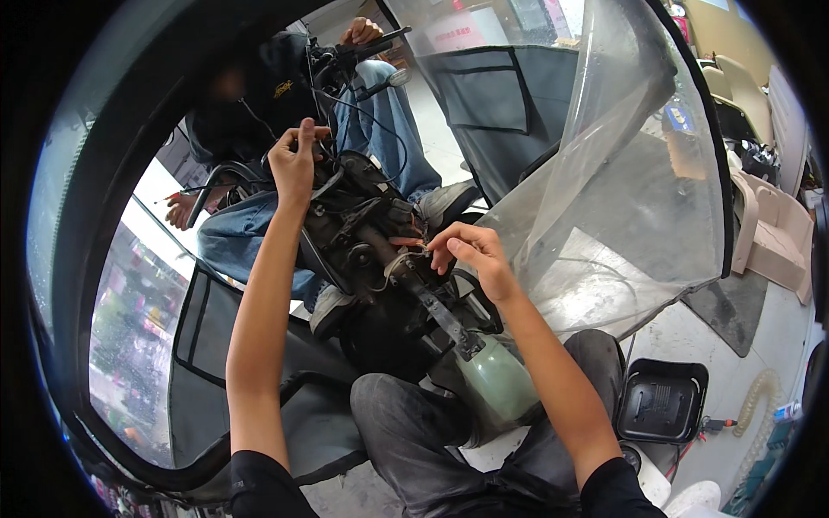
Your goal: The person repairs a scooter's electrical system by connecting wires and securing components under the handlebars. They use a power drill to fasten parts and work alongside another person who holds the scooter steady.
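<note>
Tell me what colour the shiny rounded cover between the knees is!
The shiny rounded cover is pale green, seen best in the head view.

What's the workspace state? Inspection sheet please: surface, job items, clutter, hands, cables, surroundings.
Surface: pale floor, partly covered by a dark mat.
Job's things: two-wheeler front end, bare frame and wiring exposed; pale green fender below.
Clutter: black tray on the floor, right.
Hands: left hand raised beside the upper wiring, right hand at the orange wires; grip unclear on both.
Cables: black cable looping below the handlebar.
Surroundings: clear plastic cover; another person opposite.
</note>
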Demonstrator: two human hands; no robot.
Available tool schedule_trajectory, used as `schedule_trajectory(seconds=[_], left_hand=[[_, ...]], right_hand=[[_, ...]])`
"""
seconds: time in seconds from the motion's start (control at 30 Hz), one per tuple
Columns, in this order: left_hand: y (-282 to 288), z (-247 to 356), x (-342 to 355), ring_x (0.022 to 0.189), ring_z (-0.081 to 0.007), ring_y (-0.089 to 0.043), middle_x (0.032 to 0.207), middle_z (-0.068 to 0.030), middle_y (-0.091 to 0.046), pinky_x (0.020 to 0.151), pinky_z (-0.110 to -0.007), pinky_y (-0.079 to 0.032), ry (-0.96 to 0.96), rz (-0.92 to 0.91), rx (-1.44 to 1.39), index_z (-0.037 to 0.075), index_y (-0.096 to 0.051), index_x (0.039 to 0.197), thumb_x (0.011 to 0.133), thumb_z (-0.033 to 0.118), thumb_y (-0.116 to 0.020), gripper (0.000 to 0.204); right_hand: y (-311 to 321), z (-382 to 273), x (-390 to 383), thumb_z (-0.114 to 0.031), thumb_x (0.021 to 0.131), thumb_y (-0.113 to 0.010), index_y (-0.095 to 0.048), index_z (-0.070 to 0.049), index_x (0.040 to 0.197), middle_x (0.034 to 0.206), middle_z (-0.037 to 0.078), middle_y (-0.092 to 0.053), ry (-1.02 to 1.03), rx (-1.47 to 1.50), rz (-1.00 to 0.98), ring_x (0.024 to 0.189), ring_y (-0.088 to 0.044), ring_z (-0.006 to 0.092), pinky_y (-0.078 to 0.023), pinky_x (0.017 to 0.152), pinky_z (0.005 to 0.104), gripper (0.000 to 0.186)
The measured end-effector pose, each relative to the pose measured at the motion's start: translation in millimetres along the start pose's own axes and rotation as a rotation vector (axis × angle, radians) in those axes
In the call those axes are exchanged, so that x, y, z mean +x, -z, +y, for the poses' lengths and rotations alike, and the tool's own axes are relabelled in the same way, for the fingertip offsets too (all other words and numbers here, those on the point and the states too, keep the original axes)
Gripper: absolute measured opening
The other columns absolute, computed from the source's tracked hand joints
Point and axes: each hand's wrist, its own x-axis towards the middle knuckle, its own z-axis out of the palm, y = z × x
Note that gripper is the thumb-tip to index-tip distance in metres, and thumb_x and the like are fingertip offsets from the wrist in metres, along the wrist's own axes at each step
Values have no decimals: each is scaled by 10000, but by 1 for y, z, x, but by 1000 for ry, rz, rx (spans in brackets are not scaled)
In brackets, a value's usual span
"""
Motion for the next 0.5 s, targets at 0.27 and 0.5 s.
schedule_trajectory(seconds=[0.27, 0.5], left_hand=[[18, -19, 12, 741, -100, -655, 918, -79, -756, 629, -240, -538, 145, 80, 73, 15, -636, 905, 1017, 428, -633, 428], [20, -19, 1, 628, -121, -660, 763, -56, -680, 502, -284, -555, 160, 85, 299, -6, -613, 938, 967, 286, -734, 318]], right_hand=[[5, 16, 3, -153, 1009, -535, -699, 59, 969, 809, 106, -694, -10, -4, 123, 734, -660, 149, -523, 679, 278, 271], [1, 18, 4, -157, 1011, -536, -697, 54, 953, 778, 92, -683, -19, -30, 145, 708, -651, 140, -516, 656, 268, 272]])
